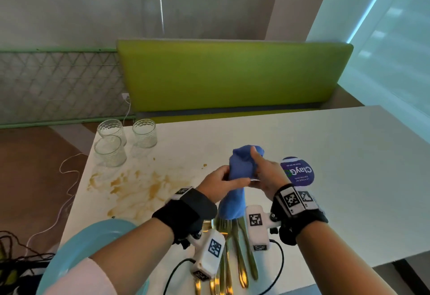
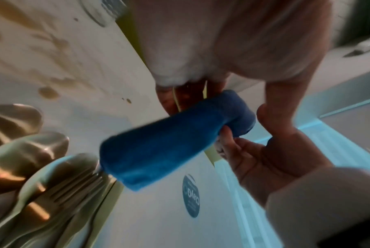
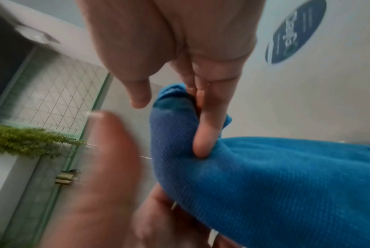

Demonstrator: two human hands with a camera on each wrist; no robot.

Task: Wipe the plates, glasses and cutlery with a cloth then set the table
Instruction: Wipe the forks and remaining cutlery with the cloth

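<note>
Both grips are closed on the blue cloth: my left hand curls round its middle and my right hand pinches its upper bunch, thumb laid over the top, the whole held up above the middle of the table. In the left wrist view I see a thin gold piece of cutlery running into the cloth between the fingers, but what kind it is I cannot tell, since the cloth wraps most of it. The cloth looks soft, finely woven, rolled into a loose tube whose lower end hangs over the gold cutlery pile at the near edge; my wrists and camera mounts cover part of that pile, so I make out a fork and several handles but no sure count. I count three ribbed clear glasses at the far left corner. One pale blue plate sits at the near left corner, cut off by the frame and my left forearm. Brown spill stains spread between glasses and plate. A round purple sticker lies just beside my right hand.
</note>
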